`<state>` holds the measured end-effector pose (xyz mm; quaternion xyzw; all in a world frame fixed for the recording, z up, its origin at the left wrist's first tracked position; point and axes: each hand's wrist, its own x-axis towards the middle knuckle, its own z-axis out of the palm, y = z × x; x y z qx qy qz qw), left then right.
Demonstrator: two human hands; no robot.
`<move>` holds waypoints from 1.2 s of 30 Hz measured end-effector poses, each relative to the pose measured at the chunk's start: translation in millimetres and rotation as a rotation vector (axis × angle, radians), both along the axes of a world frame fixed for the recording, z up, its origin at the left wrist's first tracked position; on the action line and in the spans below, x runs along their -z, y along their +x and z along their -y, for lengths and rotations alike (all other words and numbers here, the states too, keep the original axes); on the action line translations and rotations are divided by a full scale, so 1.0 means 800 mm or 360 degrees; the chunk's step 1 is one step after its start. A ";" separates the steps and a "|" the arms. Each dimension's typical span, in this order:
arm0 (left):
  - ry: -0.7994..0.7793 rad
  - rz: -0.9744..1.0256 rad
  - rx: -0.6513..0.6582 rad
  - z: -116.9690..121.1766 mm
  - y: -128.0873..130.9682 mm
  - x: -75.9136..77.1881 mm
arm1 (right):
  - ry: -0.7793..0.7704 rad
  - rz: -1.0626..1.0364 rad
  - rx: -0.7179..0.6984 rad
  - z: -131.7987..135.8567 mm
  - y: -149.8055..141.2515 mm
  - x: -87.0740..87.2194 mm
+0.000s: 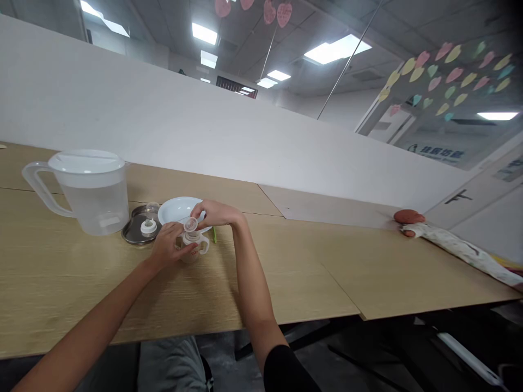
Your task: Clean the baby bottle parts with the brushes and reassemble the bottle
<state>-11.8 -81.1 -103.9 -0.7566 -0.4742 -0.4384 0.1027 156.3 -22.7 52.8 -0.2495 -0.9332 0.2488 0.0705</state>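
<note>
My left hand (166, 246) is wrapped round a small baby bottle with side handles (195, 246) that stands on the wooden table (286, 272). Just above the bottle's mouth, my right hand (212, 211) pinches a small clear measuring scoop (190, 224), tilted over the opening. Behind the hands sits a white bowl (176, 208). To its left lies a small metal tray (133, 228) holding the bottle's white nipple ring (148, 226) and a clear cap (152, 207).
A clear plastic water pitcher with a white lid (87, 188) stands at the left of the table. A white partition wall (204, 125) runs along the back. At the far right another person's hand (408, 220) and patterned sleeve rest on the table.
</note>
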 end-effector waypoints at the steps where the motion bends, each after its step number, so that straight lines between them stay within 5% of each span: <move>1: 0.0000 -0.0007 -0.0003 0.000 0.000 0.000 | -0.0008 0.0062 -0.0014 -0.002 -0.001 0.002; 10: -0.0038 -0.0054 0.0021 0.004 0.001 -0.006 | -0.0025 0.0341 0.0021 -0.013 -0.006 0.012; 22: -0.0040 -0.0059 -0.0027 0.004 0.003 -0.007 | -0.0175 0.0281 0.0051 -0.020 0.000 0.018; 30: -0.0059 -0.0026 0.0060 0.006 -0.009 -0.010 | -0.0008 0.0231 0.0311 -0.008 0.007 0.005; 32: -0.0005 0.0092 -0.0044 0.004 -0.021 -0.013 | 0.0088 0.0161 0.0401 -0.001 0.010 0.000; 36: 0.0069 0.0261 -0.0695 -0.005 -0.056 -0.012 | 0.0181 0.0024 0.0508 0.012 0.015 -0.010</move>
